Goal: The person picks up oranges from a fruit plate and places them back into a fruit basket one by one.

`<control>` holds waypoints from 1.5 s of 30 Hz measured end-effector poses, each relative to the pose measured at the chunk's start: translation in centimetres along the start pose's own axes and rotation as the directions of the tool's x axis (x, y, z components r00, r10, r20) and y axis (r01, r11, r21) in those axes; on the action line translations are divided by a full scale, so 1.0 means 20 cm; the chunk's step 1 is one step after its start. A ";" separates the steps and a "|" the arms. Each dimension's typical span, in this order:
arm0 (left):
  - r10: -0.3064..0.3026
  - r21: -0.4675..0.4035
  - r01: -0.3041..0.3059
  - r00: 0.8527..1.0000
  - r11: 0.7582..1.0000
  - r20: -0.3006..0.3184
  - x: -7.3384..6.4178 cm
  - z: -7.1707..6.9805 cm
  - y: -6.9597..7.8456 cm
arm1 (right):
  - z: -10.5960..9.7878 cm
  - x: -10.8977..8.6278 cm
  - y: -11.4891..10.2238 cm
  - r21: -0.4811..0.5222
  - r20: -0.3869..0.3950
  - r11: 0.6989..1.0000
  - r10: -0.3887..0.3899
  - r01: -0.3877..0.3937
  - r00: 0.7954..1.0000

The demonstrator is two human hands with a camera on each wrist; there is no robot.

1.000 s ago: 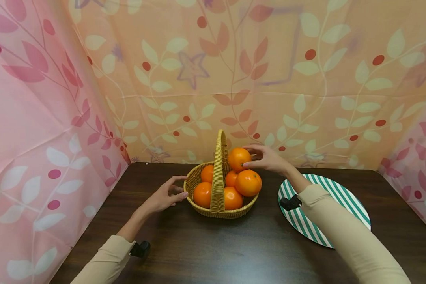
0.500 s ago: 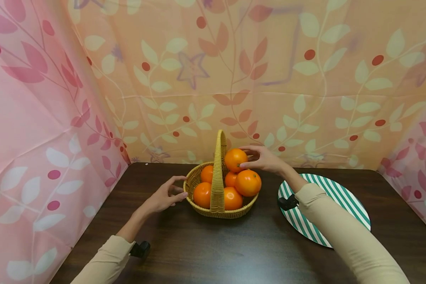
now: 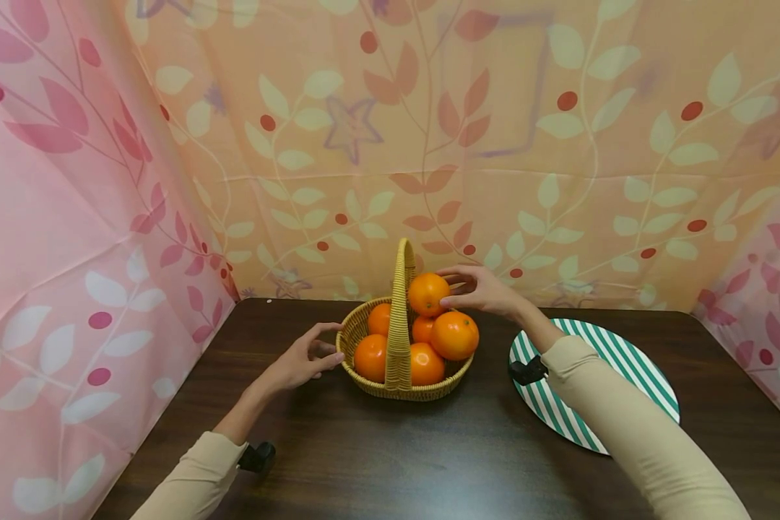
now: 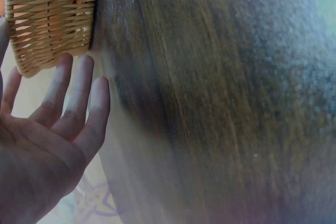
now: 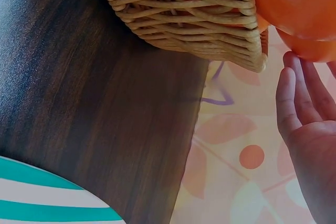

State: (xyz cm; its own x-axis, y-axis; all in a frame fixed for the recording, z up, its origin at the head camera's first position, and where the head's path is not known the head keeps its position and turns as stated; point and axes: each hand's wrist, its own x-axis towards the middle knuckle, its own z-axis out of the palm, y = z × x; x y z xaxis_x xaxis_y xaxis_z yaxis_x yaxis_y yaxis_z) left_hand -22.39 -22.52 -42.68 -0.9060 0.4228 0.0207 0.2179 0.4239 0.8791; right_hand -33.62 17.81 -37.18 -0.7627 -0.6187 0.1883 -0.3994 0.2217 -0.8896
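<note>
A yellow wicker basket [image 3: 399,393] with an arched handle holds several oranges. My right hand [image 3: 484,292] holds one orange [image 3: 428,294] at the top of the pile, right of the handle, thumb on its near side and fingers behind. In the right wrist view, the fingertips [image 5: 290,59] meet the underside of an orange. At the basket's left end is my left hand [image 3: 302,357], its thumb and forefinger tips at the rim. The left wrist view shows its other fingers [image 4: 79,87] spread and loosely extended beside the weave. Another orange [image 3: 454,335] bulges over the right rim.
A round green-and-white striped mat [image 3: 624,361] lies at the right, partly beneath my right forearm. The dark wooden table [image 3: 390,462] ends just behind the basket. Leaf-patterned cloth [image 3: 357,108] hangs along the back and sides.
My right hand has moved slightly left with its orange, bringing it closer to the basket's handle, then nearly settled. The left hand and basket have stayed in place.
</note>
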 end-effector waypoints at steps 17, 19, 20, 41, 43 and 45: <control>0.005 0.000 -0.005 1.000 1.000 -0.002 0.01 0.00 0.00 | 0.00 0.00 -0.02 0.029 -0.010 1.000 -0.001 0.001 1.000; 0.003 0.004 -0.003 1.000 1.000 -0.001 0.01 0.01 0.00 | -0.01 -0.01 -0.02 0.043 -0.015 0.999 0.002 -0.001 1.000; 0.003 0.003 -0.003 1.000 1.000 -0.001 0.01 0.01 0.00 | -0.02 -0.02 -0.02 0.042 -0.020 0.999 0.001 0.000 1.000; -0.014 -0.017 0.014 1.000 1.000 -0.010 0.00 0.00 0.00 | -0.23 -0.49 0.06 -0.169 -0.222 0.986 -0.036 -0.002 0.974; -0.013 -0.011 0.013 1.000 1.000 -0.010 0.00 0.00 0.00 | -0.23 -0.54 0.06 -0.174 -0.228 0.985 -0.040 0.000 0.973; -0.005 0.001 0.005 1.000 1.000 -0.011 0.00 0.00 0.00 | -0.25 -0.60 0.06 -0.183 -0.237 0.983 -0.046 0.001 0.971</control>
State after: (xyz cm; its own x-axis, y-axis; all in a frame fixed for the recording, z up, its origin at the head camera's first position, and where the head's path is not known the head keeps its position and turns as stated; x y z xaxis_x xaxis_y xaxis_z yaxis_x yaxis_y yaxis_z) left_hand -22.44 -22.54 -42.73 -0.9112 0.4114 0.0212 0.2134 0.4273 0.8785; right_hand -27.46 29.23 -38.37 -0.8424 -0.4322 0.3217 -0.4869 0.3549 -0.7981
